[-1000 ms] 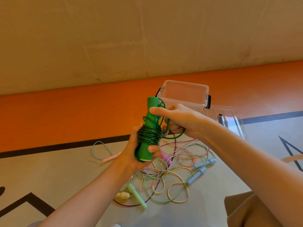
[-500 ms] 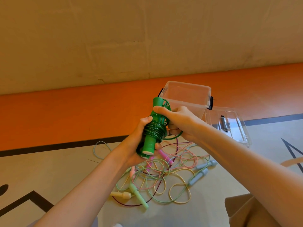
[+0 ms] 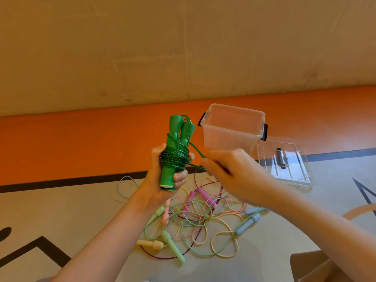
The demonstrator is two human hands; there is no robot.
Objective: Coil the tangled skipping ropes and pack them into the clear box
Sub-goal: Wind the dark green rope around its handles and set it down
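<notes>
My left hand (image 3: 162,176) holds the two rope handles (image 3: 173,151) upright side by side, with cord (image 3: 176,159) wound around their middle. My right hand (image 3: 230,176) is just to the right of them, pinching the loose end of that cord. Both hands are raised above the floor (image 3: 61,210). Beyond my right hand, farther from me, the clear box (image 3: 232,127) stands on the floor with its mouth up; its lid (image 3: 284,161) lies flat to the right of it, touching its side. Below my hands, nearer to me, the tangled ropes (image 3: 195,224) lie in a heap on the floor, handles sticking out to left and right. The wall (image 3: 183,47) rises behind everything.
</notes>
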